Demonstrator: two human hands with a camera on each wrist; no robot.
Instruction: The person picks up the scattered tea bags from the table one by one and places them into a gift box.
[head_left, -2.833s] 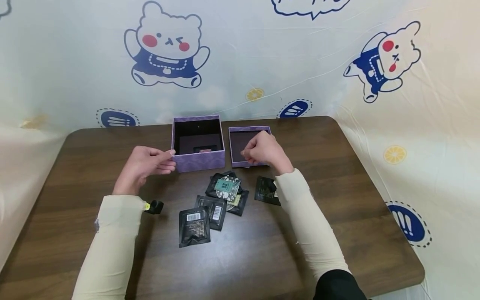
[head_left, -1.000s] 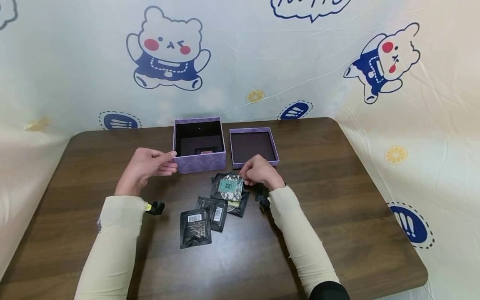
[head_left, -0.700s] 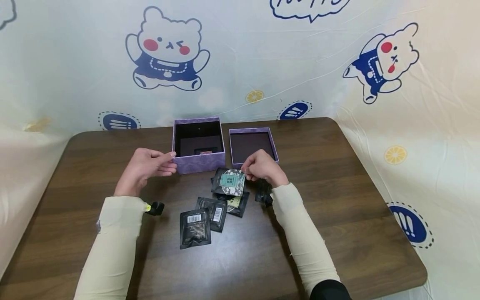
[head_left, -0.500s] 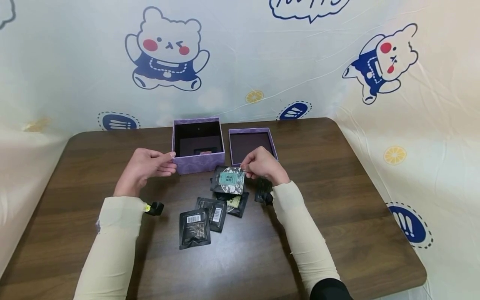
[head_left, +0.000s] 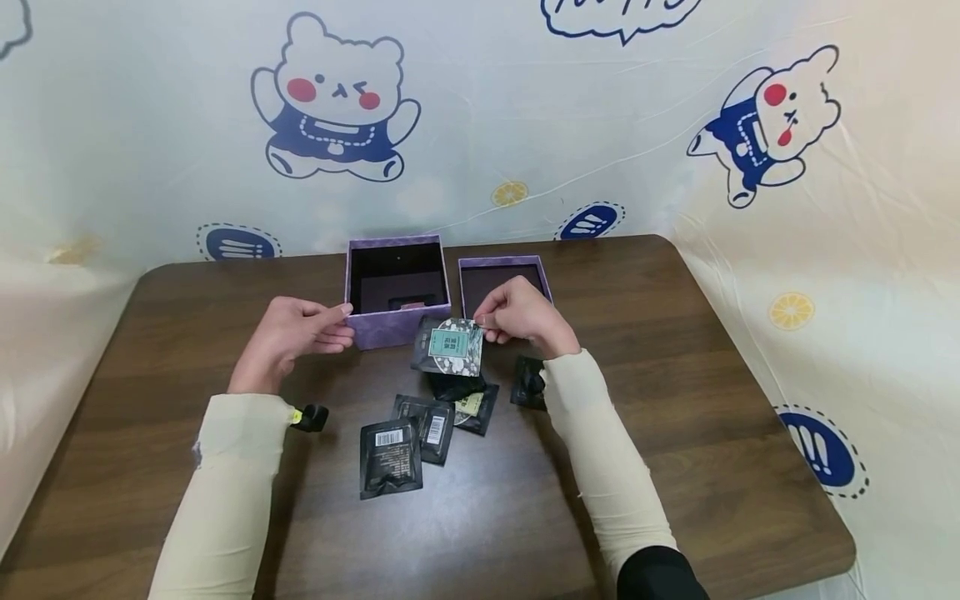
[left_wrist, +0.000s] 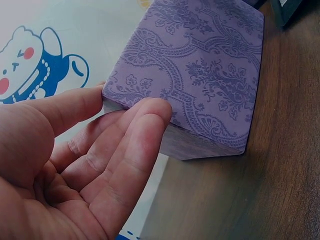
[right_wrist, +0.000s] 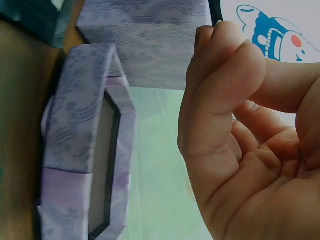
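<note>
Pinched by right hand (head_left: pixel 521 314): sachet (head_left: pixel 448 347); box (head_left: pixel 401 326) was gripped by left hand (head_left: pixel 296 335). Table edge (head_left: pixel 753 392) lay well right, sachet's long axis left-right.

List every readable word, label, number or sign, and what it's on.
No word or number reads clearly.
Teal label on held sachet: too small.
Yellow-labelled sachet: too small.
Barcoded sachets, front and behind: too small.
Packet in box: too small.
Backdrop ovals: marks like exclamation points.
Backdrop speech bubble: lettering cut off.

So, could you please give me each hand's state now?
Left hand: holding the purple patterned box by a corner.
Right hand: pinching the teal-labelled sachet.
</note>
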